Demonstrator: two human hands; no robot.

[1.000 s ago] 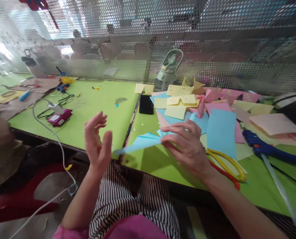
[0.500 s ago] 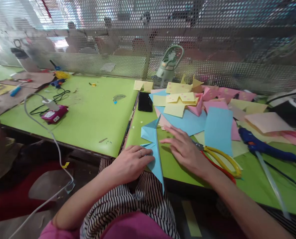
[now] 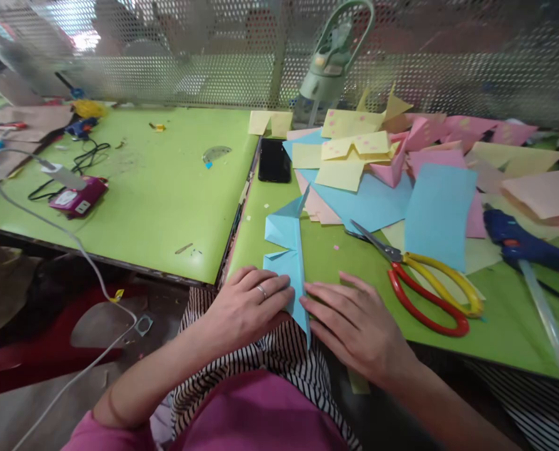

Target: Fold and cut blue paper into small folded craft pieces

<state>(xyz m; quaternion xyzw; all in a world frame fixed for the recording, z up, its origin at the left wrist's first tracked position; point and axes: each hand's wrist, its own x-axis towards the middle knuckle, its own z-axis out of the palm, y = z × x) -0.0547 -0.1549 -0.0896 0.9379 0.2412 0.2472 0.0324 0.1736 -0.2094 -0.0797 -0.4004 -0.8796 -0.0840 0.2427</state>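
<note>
A folded light blue paper (image 3: pixel 284 228) with a notch in its left side lies at the table's front edge, its pointed lower end sticking out over my lap. My left hand (image 3: pixel 255 297) rests flat on its lower part, fingers stretched, a ring on one of them. The fingertips of my right hand (image 3: pixel 355 326) are at the paper's right-hand folded edge, its fingers extended and slightly apart. Just right of that hand lie scissors (image 3: pixel 395 254) with one red and one yellow handle, blades partly apart.
Behind are a black phone (image 3: pixel 274 161), a green-lidded bottle (image 3: pixel 326 72) and a heap of yellow, pink and blue papers (image 3: pixel 368 194). A blue glue gun (image 3: pixel 519 241) lies right. On the left table sits a magenta power adapter (image 3: pixel 78 195). A perforated metal screen (image 3: pixel 214 69) stands behind.
My right hand has come down from beside the paper's upper part to its lower right edge. My left hand stays on the paper. The view has tilted downward.
</note>
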